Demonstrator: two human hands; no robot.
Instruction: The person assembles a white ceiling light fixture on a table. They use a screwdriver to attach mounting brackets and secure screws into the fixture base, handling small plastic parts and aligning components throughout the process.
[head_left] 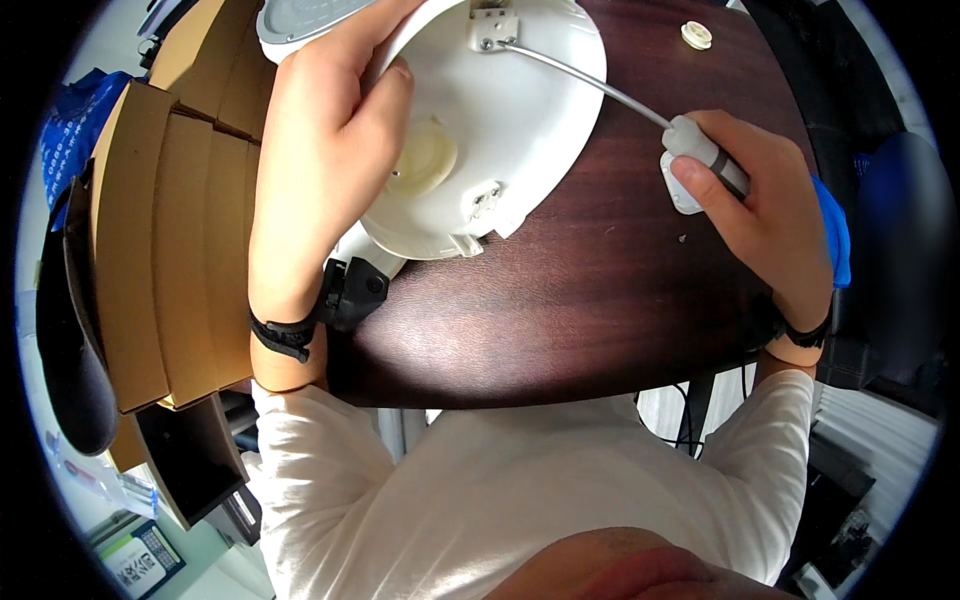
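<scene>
A white curved plastic shell [540, 125] lies tilted on the table, its hollow inside facing up. My left hand [330, 130] is closed on its left rim, thumb over the edge. In my right hand [755, 190] is a screwdriver [620, 95] with a white and grey handle. Its tip meets a screw on the white bracket [494, 30] at the shell's far end; whether it sits in the screw head I cannot tell. A second small fitting [486, 203] is at the near side, and a cream round part [428, 160] shows inside the shell.
On the dark wooden table [560, 320] lie a small screw [682, 239], a white flat piece [680, 190] beside my right hand, and a cream round cap [696, 36] farther off. Cardboard boxes [170, 260] stand at the left. A grey-lidded container [305, 15] is at the far left.
</scene>
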